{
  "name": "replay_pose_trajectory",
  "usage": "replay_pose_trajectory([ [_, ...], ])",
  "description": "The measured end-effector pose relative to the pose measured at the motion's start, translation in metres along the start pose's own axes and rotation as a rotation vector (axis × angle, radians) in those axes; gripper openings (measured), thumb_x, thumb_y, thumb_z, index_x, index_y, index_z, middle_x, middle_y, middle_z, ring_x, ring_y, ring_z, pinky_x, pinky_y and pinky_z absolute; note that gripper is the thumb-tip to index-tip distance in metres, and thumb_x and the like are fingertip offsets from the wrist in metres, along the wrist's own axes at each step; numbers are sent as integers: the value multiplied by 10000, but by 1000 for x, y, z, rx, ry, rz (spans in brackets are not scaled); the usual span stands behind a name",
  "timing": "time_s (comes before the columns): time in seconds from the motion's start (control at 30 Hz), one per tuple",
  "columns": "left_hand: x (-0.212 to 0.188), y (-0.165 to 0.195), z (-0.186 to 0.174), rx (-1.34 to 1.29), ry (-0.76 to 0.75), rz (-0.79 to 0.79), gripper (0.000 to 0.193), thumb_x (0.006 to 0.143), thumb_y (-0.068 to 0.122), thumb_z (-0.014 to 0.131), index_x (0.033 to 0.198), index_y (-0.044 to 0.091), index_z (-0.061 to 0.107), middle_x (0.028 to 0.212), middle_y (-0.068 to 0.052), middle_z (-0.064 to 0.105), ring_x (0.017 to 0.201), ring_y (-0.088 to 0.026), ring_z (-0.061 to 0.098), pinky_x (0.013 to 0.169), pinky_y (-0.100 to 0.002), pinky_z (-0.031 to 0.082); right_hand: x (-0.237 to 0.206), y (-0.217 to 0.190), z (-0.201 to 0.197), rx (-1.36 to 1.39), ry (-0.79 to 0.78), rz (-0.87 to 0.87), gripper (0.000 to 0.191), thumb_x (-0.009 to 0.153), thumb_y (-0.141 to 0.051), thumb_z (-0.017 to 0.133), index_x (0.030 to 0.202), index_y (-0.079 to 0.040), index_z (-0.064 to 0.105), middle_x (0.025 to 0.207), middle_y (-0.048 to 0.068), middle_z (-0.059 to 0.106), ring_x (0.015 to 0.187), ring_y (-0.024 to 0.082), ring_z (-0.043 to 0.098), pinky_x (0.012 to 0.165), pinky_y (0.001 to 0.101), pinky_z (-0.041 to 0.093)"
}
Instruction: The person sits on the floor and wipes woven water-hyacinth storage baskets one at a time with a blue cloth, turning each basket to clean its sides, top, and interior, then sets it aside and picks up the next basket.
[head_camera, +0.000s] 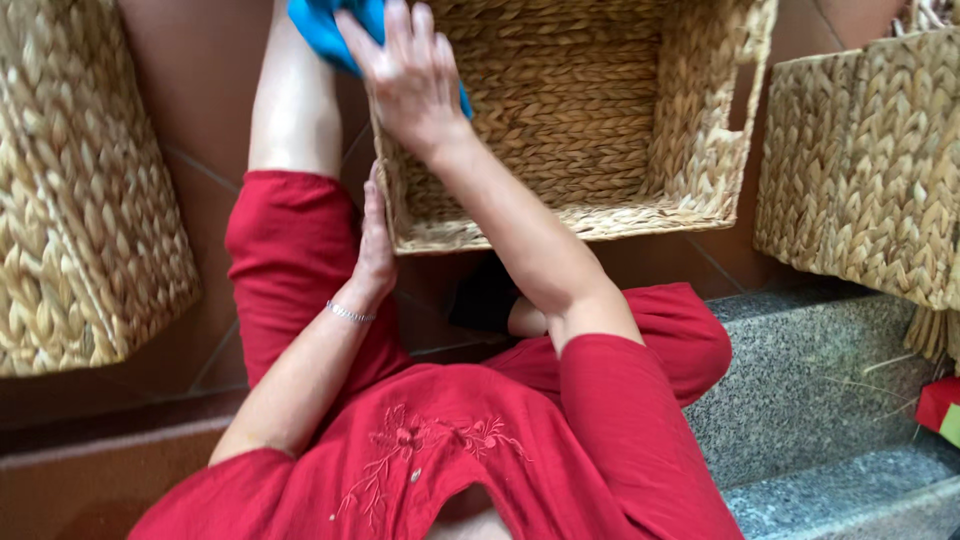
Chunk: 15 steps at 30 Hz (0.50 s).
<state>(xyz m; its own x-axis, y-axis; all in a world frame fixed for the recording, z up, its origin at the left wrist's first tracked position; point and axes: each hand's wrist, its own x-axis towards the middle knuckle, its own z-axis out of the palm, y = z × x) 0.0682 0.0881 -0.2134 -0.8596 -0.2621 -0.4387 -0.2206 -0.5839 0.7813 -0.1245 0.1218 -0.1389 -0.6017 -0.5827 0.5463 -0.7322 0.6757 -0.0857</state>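
At six o'clock the left hand (375, 245) lies flat, fingers together, bracing the woven basket (600, 130), which looks light and stiff, best held by its rim. At twelve o'clock the right hand (410, 75) clamps a soft blue cloth (322, 30) onto its near corner.

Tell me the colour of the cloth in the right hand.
Bright blue cloth, under the right hand; head view.
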Motion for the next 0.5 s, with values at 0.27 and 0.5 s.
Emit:
replay_pose_trajectory([
  [0.27, -11, 7, 5, 236, -20, 82, 768, 1092, 523, 418, 1649, 40, 203, 1707, -111, 264, 1583, -228, 236, 1296, -361, 161, -27, 151, -2, -116, 13, -2, 204, 843, -114, 591, 761, -200, 426, 661, 15, 406, 607, 166, 464, 548, 334, 387],
  [0.5, -19, 13, 12, 274, -12, 65, 827, 1070, 594, 412, 1649, 40, 209, 1700, -115, 278, 1576, -254, 255, 1287, -381, 191, -83, 292, -80, -331, -267, 906, 75, 858, -103, 541, 919, -144, 525, 738, 66, 516, 628, 186, 496, 522, 339, 441],
])
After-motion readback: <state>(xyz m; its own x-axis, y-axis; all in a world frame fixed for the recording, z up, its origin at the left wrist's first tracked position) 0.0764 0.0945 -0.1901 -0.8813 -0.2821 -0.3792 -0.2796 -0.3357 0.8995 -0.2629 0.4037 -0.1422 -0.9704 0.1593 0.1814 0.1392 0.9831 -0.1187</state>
